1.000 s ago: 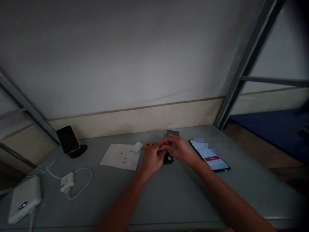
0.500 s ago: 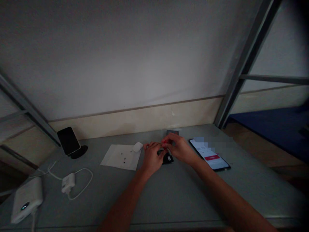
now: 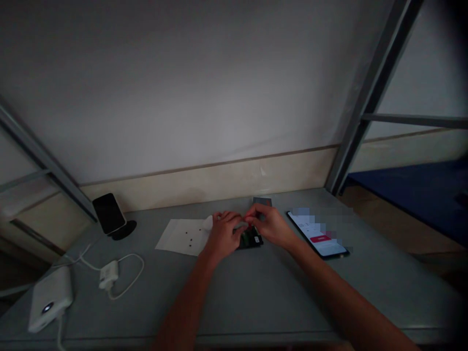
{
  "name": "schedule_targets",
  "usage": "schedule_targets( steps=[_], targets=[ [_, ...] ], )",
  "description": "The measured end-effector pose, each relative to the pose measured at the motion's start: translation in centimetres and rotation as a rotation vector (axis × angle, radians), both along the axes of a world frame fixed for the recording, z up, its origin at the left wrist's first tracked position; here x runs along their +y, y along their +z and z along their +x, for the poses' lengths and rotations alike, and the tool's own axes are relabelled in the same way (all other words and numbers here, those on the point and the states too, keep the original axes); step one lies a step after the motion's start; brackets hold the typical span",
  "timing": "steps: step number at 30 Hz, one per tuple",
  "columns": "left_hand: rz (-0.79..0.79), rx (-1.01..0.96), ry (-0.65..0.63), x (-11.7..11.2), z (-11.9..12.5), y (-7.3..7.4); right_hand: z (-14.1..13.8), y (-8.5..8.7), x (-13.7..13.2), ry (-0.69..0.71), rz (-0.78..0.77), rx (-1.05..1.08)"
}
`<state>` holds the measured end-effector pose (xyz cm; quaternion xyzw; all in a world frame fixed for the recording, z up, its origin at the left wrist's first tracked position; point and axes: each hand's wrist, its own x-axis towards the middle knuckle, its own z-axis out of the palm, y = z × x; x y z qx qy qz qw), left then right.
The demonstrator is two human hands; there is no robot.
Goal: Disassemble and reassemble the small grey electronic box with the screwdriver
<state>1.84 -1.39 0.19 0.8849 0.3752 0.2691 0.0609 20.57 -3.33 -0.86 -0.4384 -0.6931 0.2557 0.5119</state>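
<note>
My left hand [image 3: 224, 234] rests on the left part of a small dark device [image 3: 251, 239] lying flat on the grey table [image 3: 256, 302]. My right hand [image 3: 270, 225] pinches a small red-tipped thing [image 3: 249, 218] just above that device; what it is stays too small and dark to tell. The two hands touch over the device, which shows some green inside. A small white object [image 3: 208, 222] peeks out behind my left hand, at the corner of a white sheet [image 3: 181, 236] with three tiny dark specks on it.
A lit phone [image 3: 317, 234] lies right of my hands, a small grey card [image 3: 262, 201] behind them. At the left are a dark phone on a stand [image 3: 109, 218], a white charger with cable [image 3: 108, 275] and a white power bank [image 3: 49, 304]. Metal frame posts [image 3: 369, 97] rise at both sides.
My left hand has slid slightly left and now covers most of the small white object. The device shows more of its green inside. The view shifted a little.
</note>
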Motion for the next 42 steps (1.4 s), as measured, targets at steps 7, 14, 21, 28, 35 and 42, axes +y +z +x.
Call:
schedule_targets(
  steps=[7,14,21,28,35,42],
  targets=[
    [-0.145,0.198,0.418,-0.3,-11.9,1.0,-0.1,0.1,0.2,-0.035,-0.073,0.028],
    [-0.238,0.144,0.34,-2.1,-15.2,-1.4,0.0,-0.8,0.9,-0.034,-0.065,0.041],
    [-0.213,0.172,0.373,-2.1,-14.2,-0.5,0.2,-0.6,1.0,-0.026,-0.037,0.052],
    [-0.1,0.031,0.087,0.6,-6.0,-0.7,0.7,0.0,0.3,0.041,-0.027,-0.091],
    [-0.1,-0.158,-0.035,4.5,0.4,-2.8,0.5,0.9,-0.1,-0.113,0.064,0.133],
    [-0.143,-0.351,0.01,3.6,-0.5,-3.5,0.0,0.0,0.4,-0.138,0.01,0.379]
  ],
)
